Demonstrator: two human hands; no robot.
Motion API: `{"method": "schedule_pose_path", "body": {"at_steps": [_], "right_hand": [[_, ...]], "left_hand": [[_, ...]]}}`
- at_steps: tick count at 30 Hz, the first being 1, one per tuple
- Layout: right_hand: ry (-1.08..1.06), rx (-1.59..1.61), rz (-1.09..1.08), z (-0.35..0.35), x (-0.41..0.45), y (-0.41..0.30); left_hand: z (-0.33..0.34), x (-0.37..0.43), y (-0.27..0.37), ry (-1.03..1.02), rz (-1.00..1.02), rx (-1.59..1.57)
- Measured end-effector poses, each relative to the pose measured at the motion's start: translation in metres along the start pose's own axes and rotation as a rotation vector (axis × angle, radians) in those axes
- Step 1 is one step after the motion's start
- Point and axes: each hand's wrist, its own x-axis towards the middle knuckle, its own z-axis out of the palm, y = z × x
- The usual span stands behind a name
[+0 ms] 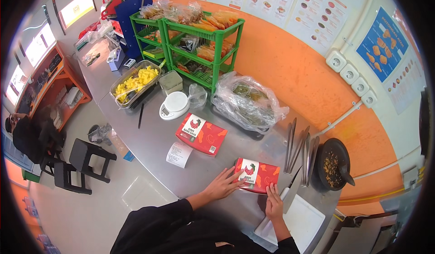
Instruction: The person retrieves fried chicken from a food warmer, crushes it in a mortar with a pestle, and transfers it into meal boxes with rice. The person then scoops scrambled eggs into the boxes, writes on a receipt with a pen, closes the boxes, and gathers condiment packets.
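Note:
A closed red cardboard food box (263, 175) with a printed white panel sits on the steel counter before me, held between both hands. My left hand (219, 186) lies along its left side, fingers spread onto the top. At the front right corner, my right hand (274, 203) grips the edge with its fingertips. Farther back stands a second red food box (210, 139), also closed. A printed paper receipt (178, 155) sticks out from under its front edge. Just right of my right hand, a kitchen knife (292, 191) lies partly over a white cutting board (309, 218).
Several metal tongs (306, 158) and a stone mortar (328, 155) with a pestle are at right. Behind the boxes are a white digital scale (175, 103), a plastic-covered tray (249, 104), a tub of yellow food (137, 84) and green racks (204, 33). A person (37, 138) is at far left.

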Motion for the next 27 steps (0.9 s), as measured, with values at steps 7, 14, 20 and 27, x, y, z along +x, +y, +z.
{"method": "schedule_pose_path", "body": {"at_steps": [7, 14, 20, 27], "right_hand": [[0.304, 0.42, 0.564, 0.004, 0.037, -0.001], [0.395, 0.292, 0.626, 0.056, 0.031, 0.028], [0.278, 0.404, 0.789, 0.049, 0.028, 0.038], [0.135, 0.779, 0.808, 0.022, 0.019, -0.006]], "left_hand": [[0.014, 0.022, 0.025, 0.224, -0.502, -0.622], [0.045, 0.024, 0.023, 0.408, -0.572, -0.607], [0.052, 0.025, 0.015, 0.205, -0.779, -0.62], [0.033, 0.026, 0.012, 0.211, -0.737, -0.816]]}}
